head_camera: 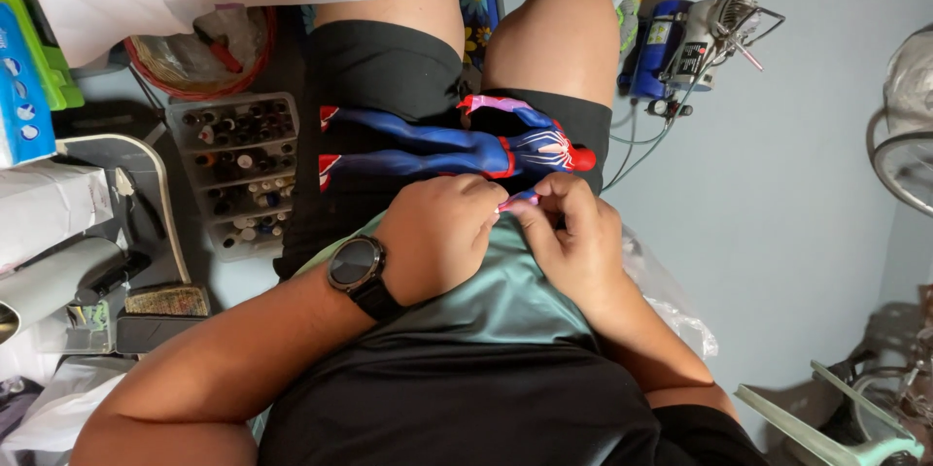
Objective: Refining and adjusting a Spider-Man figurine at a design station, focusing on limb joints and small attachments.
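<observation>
Everything here sits around the action figure lying across my lap, feet toward my left thigh and red head toward my right knee. Far to its left, on the floor, stands a clear plastic case of little paint bottles, with a round red-rimmed basket just above that. Nearer the figure, my left hand — the one with the black watch on its wrist — curls just below the figure's waist, fingertips pinched on one end of a small pink-and-blue piece. My right hand meets it from the other side, thumb and forefinger closed on the same piece, so both hands are clenched on it together, touching each other right under the figure's chest. What exactly the piece is, I cannot tell; it is mostly hidden by my fingers.

I judge I am in the fiddly middle of the job: working this small part with my fingertips while the figure rests loose on my shorts. The next move, I think, calls for a steady pinch and small, careful motion — not force — with the figure kept from sliding off my thighs. Farther right of the figure, a blue and silver machine sits on the floor.
</observation>
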